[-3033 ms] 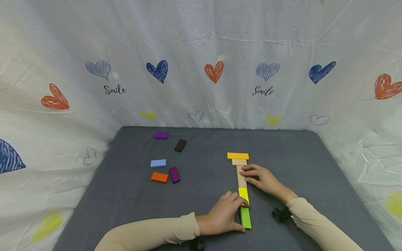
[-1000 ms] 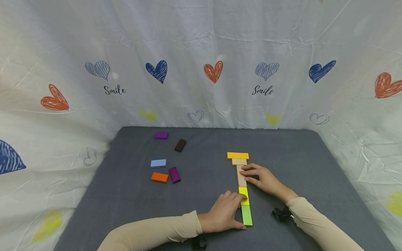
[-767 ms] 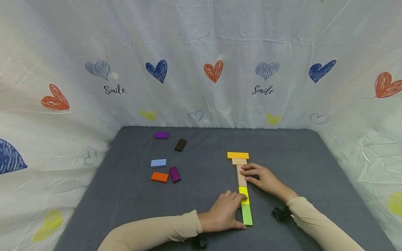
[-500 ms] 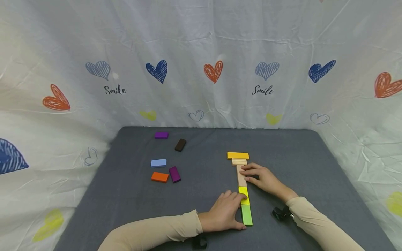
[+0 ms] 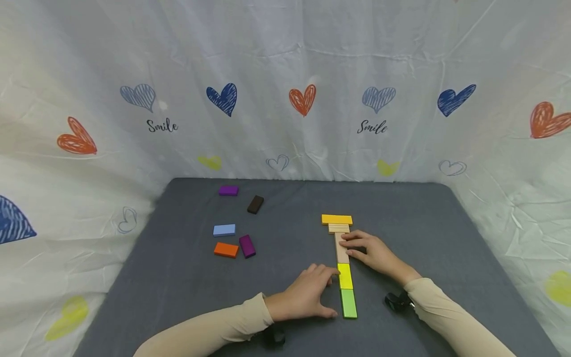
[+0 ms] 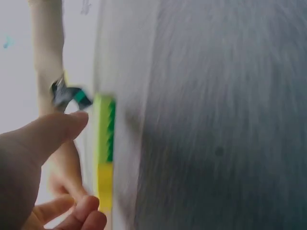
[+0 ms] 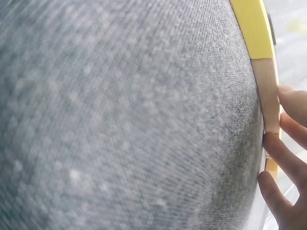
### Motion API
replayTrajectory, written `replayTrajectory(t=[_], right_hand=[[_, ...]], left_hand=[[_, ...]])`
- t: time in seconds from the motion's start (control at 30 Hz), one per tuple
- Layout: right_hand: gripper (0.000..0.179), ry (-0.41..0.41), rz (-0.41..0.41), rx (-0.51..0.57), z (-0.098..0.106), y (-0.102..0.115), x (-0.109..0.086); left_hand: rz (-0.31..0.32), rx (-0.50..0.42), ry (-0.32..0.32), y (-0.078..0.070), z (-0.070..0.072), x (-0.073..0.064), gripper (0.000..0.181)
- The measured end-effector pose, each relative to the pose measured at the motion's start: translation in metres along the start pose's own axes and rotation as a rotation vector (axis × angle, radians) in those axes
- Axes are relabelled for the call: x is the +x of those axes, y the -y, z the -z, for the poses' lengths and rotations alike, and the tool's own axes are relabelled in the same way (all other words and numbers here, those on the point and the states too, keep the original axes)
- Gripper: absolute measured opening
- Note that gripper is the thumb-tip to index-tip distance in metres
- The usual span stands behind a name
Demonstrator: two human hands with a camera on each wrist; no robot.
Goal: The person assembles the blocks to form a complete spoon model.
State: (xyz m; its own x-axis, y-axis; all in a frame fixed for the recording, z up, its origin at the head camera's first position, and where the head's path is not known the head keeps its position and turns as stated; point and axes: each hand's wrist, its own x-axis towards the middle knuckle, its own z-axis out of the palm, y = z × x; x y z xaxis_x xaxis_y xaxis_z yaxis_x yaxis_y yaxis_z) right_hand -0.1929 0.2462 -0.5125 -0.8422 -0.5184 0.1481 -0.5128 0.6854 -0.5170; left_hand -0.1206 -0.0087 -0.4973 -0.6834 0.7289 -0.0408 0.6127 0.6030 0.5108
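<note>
A row of blocks runs toward me: an amber block (image 5: 336, 219) laid crosswise, a ridged pale wooden piece (image 5: 338, 228), a plain wooden block (image 5: 341, 256), a yellow block (image 5: 345, 276) and a green block (image 5: 349, 304). My left hand (image 5: 302, 293) is just left of the yellow and green blocks, thumb and fingers spread, holding nothing. In the left wrist view, the green block's side (image 6: 110, 132) looks toothed. My right hand (image 5: 373, 254) rests its fingertips on the plain wooden block, with the thumb by its right edge; the right wrist view shows those fingertips (image 7: 271, 140) along the block.
Farther left on the grey table (image 5: 285, 218) lie a purple block (image 5: 228, 191), a dark brown block (image 5: 256, 204), a light blue block (image 5: 224, 230), an orange block (image 5: 226, 250) and a plum block (image 5: 247, 246). A white curtain (image 5: 267, 59) hangs behind the table.
The green block has slid up against the yellow one and lined up with the row. My left hand has let go and drawn back left. My right hand stays in place.
</note>
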Motion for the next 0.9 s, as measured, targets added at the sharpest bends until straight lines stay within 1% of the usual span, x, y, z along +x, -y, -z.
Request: replayTrajectory(t=[0.07,0.13,0.23,0.4,0.53,0.6,0.7,0.8,0.9], right_hand=[[0.035,0.002,-0.006,0.002,0.0,0.0,0.0],[0.035,0.001,-0.011,0.002,0.0,0.0,0.001],[0.035,-0.002,-0.009,-0.002,-0.001,0.0,0.001],[0.036,-0.006,0.007,0.001,-0.002,-0.001,0.0],[0.035,-0.021,0.024,-0.001,-0.002,-0.002,-0.001],[0.035,-0.028,0.027,-0.004,-0.002,-0.003,-0.001],[0.035,-0.026,0.025,-0.002,-0.002,-0.003,-0.002],[0.035,-0.024,0.025,0.003,-0.001,-0.003,-0.002],[0.034,-0.036,0.034,-0.004,-0.001,-0.003,-0.002]], left_hand=[[0.025,-0.035,-0.022,0.007,0.01,-0.004,0.083],[0.054,-0.069,-0.062,0.017,0.019,-0.008,0.083],[0.097,-0.1,-0.148,0.035,0.034,-0.016,0.081],[0.15,-0.106,-0.305,0.069,0.058,-0.034,0.074],[0.201,-0.117,-0.409,0.095,0.076,-0.048,0.072],[0.216,-0.118,-0.452,0.108,0.084,-0.055,0.072],[0.233,-0.12,-0.491,0.129,0.096,-0.063,0.071],[0.267,-0.107,-0.499,0.148,0.108,-0.068,0.071],[0.293,-0.103,-0.499,0.165,0.119,-0.07,0.071]])
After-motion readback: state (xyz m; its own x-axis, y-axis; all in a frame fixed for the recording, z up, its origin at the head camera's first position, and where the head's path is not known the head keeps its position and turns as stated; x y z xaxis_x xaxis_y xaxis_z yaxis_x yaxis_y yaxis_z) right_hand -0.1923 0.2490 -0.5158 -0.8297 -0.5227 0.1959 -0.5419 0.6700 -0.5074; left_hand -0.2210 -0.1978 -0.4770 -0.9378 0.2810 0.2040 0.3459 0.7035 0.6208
